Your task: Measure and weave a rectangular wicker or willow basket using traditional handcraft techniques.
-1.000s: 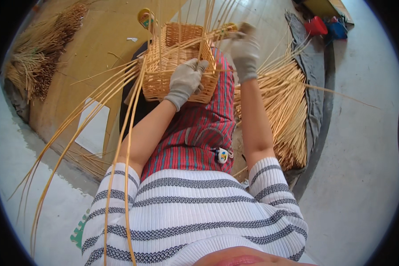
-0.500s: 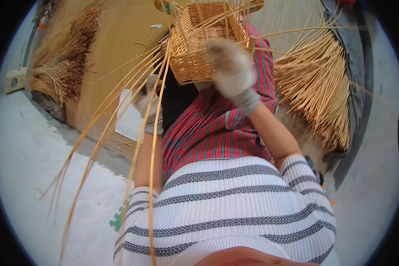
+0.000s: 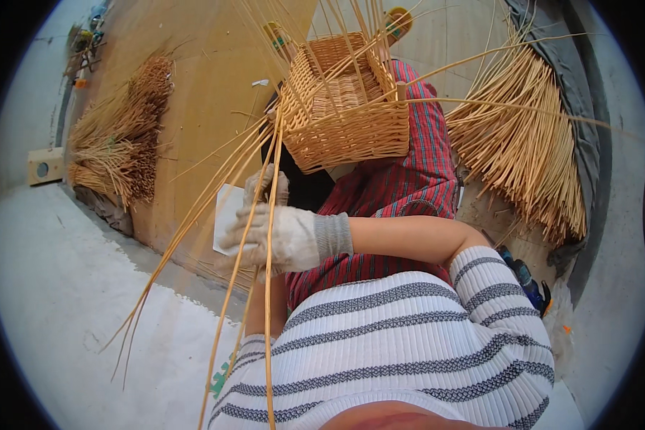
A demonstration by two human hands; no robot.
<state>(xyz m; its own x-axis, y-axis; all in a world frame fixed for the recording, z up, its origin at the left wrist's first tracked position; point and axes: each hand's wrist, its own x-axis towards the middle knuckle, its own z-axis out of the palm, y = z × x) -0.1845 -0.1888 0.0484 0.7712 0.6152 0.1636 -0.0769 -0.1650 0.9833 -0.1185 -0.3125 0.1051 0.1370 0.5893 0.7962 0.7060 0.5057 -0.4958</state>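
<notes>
Crossing the lap, gloved right hand (image 3: 276,240) closed round a sheaf of long pale canes (image 3: 226,215). Just behind it, left hand (image 3: 266,188), also gloved, mostly hidden by the right and the canes; fingers seem curled on the same strands, grip hard to make out. Cane tips running out of sight below, past the striped sleeve. Beyond the hands, up and to the right, half-woven basket (image 3: 347,115) on red plaid knees, square, tight ribbed weave, loose stakes fanning upward and cut off at the top edge. Behind the left hand, white sheet (image 3: 226,215) partly covered. Further left, brown board (image 3: 193,107) on grey concrete floor (image 3: 72,287), smooth against rough. Far left, tied bundle (image 3: 122,136) of darker reeds; far right, fanned heap (image 3: 523,136) of straw-coloured rods on dark cloth.
</notes>
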